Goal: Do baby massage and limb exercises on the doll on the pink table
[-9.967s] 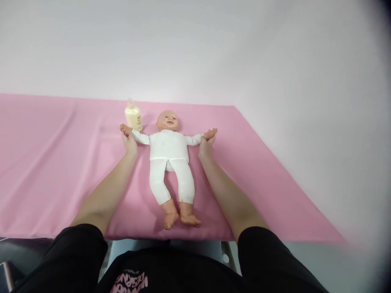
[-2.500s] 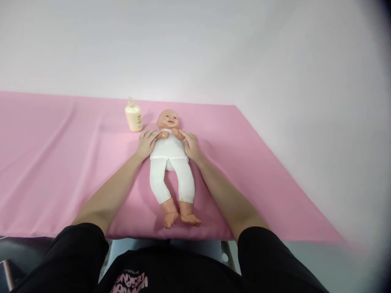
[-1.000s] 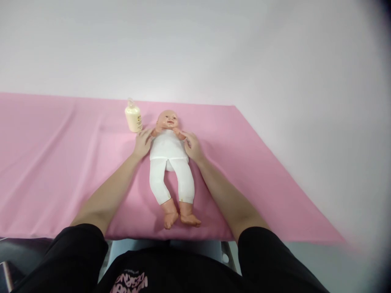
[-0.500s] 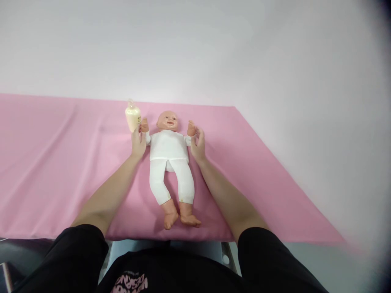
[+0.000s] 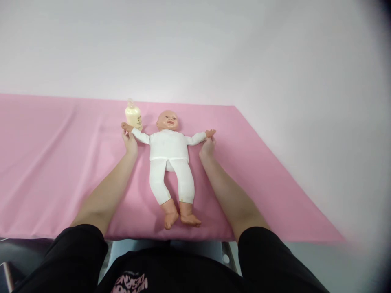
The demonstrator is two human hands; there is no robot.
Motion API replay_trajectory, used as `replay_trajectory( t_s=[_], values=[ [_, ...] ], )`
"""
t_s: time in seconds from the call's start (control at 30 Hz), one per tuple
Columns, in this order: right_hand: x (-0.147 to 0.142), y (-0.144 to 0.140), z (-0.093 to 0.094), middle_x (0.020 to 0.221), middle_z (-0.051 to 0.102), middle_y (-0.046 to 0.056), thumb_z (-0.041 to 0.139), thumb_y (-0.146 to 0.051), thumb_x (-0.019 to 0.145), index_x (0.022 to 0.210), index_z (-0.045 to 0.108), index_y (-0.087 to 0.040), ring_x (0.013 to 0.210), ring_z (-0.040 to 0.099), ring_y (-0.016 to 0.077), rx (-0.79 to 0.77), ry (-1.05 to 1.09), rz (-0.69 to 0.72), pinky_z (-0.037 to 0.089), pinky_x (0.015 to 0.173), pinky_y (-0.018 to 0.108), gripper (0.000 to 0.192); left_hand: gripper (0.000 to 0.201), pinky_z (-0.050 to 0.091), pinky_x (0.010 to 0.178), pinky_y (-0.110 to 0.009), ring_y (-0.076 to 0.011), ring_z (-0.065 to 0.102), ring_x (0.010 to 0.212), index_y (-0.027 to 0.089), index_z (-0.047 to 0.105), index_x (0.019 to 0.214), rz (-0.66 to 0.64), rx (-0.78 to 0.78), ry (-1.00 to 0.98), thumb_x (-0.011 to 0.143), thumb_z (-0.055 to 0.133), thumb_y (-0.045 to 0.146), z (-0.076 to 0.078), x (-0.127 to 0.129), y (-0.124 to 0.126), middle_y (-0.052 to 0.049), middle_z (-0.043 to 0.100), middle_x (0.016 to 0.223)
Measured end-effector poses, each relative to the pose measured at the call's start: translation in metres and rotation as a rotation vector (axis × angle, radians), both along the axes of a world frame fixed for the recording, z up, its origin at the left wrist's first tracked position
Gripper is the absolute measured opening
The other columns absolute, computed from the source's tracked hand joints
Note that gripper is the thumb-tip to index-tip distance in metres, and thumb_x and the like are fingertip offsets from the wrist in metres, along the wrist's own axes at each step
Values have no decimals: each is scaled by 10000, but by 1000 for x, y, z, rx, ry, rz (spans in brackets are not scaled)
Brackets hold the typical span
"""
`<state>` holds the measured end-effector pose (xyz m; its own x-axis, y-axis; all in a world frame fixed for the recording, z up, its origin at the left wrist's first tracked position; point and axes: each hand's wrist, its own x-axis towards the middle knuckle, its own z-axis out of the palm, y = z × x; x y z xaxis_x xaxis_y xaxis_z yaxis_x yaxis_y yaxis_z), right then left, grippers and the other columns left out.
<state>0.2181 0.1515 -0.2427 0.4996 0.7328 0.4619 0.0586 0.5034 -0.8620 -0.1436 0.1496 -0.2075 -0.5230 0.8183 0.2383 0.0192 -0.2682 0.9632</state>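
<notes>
While pale plastic baby doll in white suit [image 5: 169, 152] lies face-up on pink-covered desk [image 5: 55, 162], I pinch its outstretched wrists: left hand [image 5: 130, 140], right hand [image 5: 207, 146]. Cream lotion bottle [image 5: 133, 116] just beside left hand.

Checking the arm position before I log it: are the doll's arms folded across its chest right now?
No: the doll lies with both arms spread, left hand and right hand at its wrists.
</notes>
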Motion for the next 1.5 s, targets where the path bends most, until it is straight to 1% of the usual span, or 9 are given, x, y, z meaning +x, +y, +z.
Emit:
replay_trajectory(
  t_s=[0.17, 0.3, 0.5, 0.63, 0.8, 0.9, 1.13, 1.37, 1.5],
  values=[
    [-8, -11, 13, 1570, 466, 178, 423, -284, 894, 1486, 342, -218, 1351, 592, 272, -70, 86, -21, 551, 1050, 586, 601, 588, 517, 1137, -415, -244, 595, 1376, 249, 366, 1516, -11, 88, 130, 1042, 429, 592, 2, 1, -5, -171, 555, 1503],
    [-25, -30, 34, 1579, 478, 153, 492, -323, 950, 1448, 377, -241, 1423, 533, 247, 92, -89, 43, 468, 1168, 546, 518, 638, 493, 1146, -427, -259, 590, 1368, 238, 418, 1513, -61, 231, 372, 1031, 408, 655, 10, 11, -17, -172, 581, 1470],
    [-41, -49, 46, 1428, 598, 148, 505, -508, 1010, 1394, 503, -234, 1336, 592, 265, 126, -389, 97, 463, 1176, 506, 472, 645, 414, 1188, -499, -315, 565, 1373, 199, 519, 1484, -167, 355, 664, 1035, 389, 645, 30, 26, -38, -186, 602, 1448],
    [-46, -54, 49, 1305, 671, 117, 497, -448, 1014, 1329, 575, -249, 1254, 621, 270, 149, -578, 79, 481, 1149, 514, 381, 590, 371, 1193, -550, -339, 547, 1367, 199, 549, 1464, -223, 322, 846, 1044, 380, 578, 31, 30, -39, -174, 617, 1438],
    [-49, -52, 49, 1266, 694, 108, 492, -337, 988, 1288, 616, -255, 1209, 631, 273, 155, -727, 178, 501, 1120, 510, 336, 526, 373, 1169, -556, -340, 560, 1306, 182, 615, 1405, -317, 283, 1012, 1039, 385, 483, 23, 33, -36, -176, 649, 1389],
    [-46, -48, 44, 1332, 662, 111, 512, -342, 979, 1336, 575, -261, 1282, 600, 267, 128, -650, 167, 456, 1177, 514, 372, 539, 370, 1181, -552, -335, 556, 1325, 189, 589, 1420, -289, 303, 937, 1039, 404, 521, 24, 32, -35, -177, 638, 1399],
    [-34, -36, 33, 1495, 526, 158, 521, -411, 966, 1455, 378, -248, 1379, 546, 252, 30, -282, 105, 442, 1185, 527, 535, 610, 450, 1162, -456, -280, 570, 1363, 247, 432, 1495, -116, 266, 427, 1027, 428, 639, 17, 17, -23, -167, 572, 1463],
    [-22, -27, 32, 1575, 446, 167, 474, -357, 954, 1459, 287, -266, 1402, 521, 239, 48, -68, 53, 471, 1145, 547, 546, 471, 530, 1098, -424, -228, 651, 1275, 243, 330, 1501, -13, 17, -33, 1050, 424, 341, 4, -3, 0, -171, 543, 1494],
    [-12, -17, 22, 1542, 472, 161, 426, -379, 943, 1488, 306, -264, 1297, 592, 247, 18, -52, -32, 556, 1031, 526, 570, 478, 555, 1054, -401, -223, 677, 1235, 223, 318, 1522, 15, -16, -61, 1067, 394, 347, -3, -7, 6, -178, 557, 1481]
  ],
)
